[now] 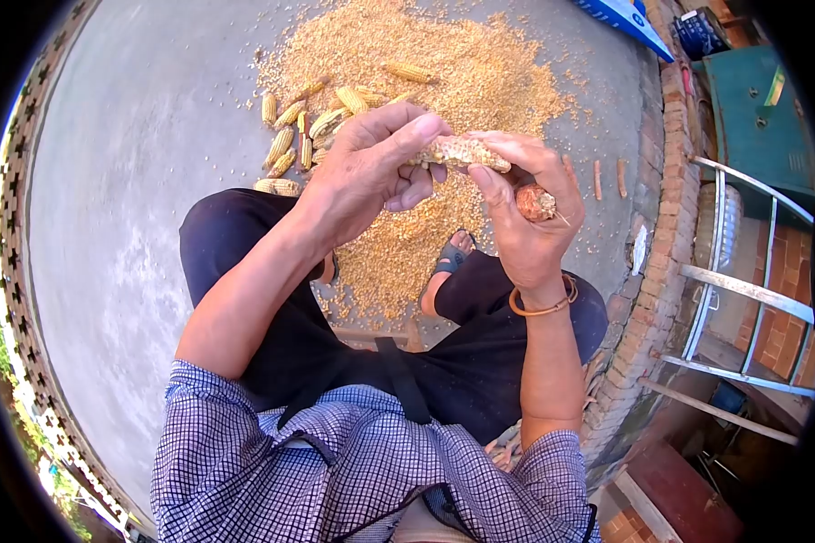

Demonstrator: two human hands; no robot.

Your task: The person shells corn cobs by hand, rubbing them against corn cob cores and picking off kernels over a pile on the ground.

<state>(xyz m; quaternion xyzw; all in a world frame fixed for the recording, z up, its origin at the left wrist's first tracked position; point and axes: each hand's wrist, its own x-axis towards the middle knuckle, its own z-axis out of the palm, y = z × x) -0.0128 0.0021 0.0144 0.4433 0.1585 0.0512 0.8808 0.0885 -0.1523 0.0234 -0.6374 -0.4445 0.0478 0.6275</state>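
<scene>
Between my hands a mostly stripped corn cob (462, 152) lies about level, with pale kernels or sockets still showing on it. My left hand (358, 167) grips its left end, thumb on top and fingers curled below. At the right end, my right hand (539, 181) is closed on the same cob. The round end of a reddish bare cob (536, 203) also shows in the right palm. Below and beyond the hands spreads a heap of loose corn kernels (480, 77). Several unshelled ears of corn (281, 145) lie at its left edge.
My legs are bent on both sides of the nearer kernels, with a sandalled foot (453, 252) beside them. Two thin reddish pieces (598, 179) lie on the concrete floor (136, 181). A low brick edge (666, 244) runs along the right, with a metal ladder (752, 290) past it.
</scene>
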